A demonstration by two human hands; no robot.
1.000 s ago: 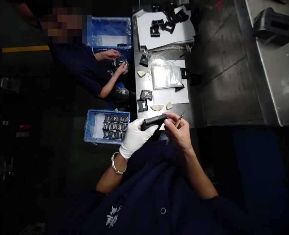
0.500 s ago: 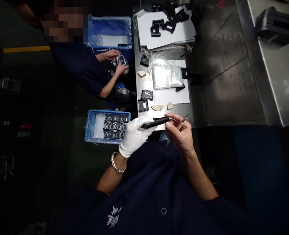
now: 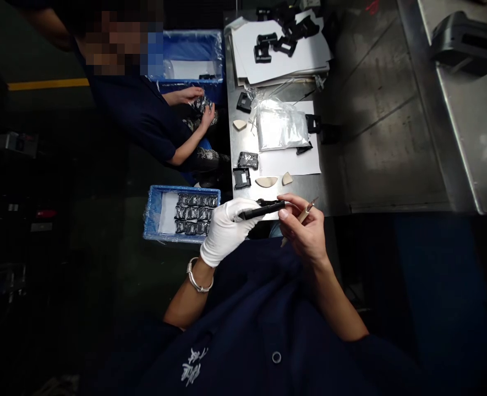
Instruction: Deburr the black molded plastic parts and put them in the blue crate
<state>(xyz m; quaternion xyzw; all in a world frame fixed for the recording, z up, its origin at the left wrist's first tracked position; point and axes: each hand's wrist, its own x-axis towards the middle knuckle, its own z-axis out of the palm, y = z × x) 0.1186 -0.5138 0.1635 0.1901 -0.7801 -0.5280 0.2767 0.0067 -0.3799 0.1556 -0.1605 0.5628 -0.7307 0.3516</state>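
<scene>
Hands (image 3: 267, 224) closed around a black part (image 3: 263, 209).

Noted: yellow floor line (image 3: 47, 84), ten o'clock; dark grey device (image 3: 464, 47) on metal bench (image 3: 470, 132), two o'clock.

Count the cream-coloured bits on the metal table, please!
3: one bit left of the shiny plastic bags, a long one and a small one just below the white paper. Others may be hidden.
</scene>
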